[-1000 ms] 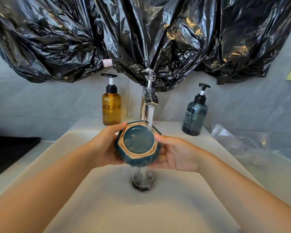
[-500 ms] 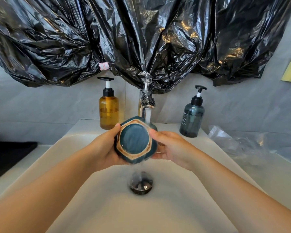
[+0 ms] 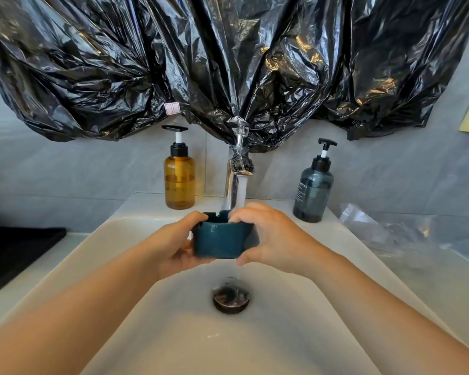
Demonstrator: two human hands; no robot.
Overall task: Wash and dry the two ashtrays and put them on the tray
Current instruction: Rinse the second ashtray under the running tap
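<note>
Both hands are on the teal ashtray (image 3: 222, 243) right under the running tap (image 3: 238, 169), left hand (image 3: 173, 247) cupping its side and base, right hand (image 3: 271, 239) pinching the rim with fingers dipped inside. Biggest risk imo is wet glazed ceramic slipping (no towel in sight) and chipping against the sink (image 3: 119, 266). Water could also splash off the rim.

Ashtray (image 3: 222, 243) btwn hands, under tap (image 3: 238, 169)

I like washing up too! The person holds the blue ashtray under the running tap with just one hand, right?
Not quite. Both hands hold it: the left hand and the right hand each grip a side of the blue ashtray under the running tap. The head view shows this.
</note>
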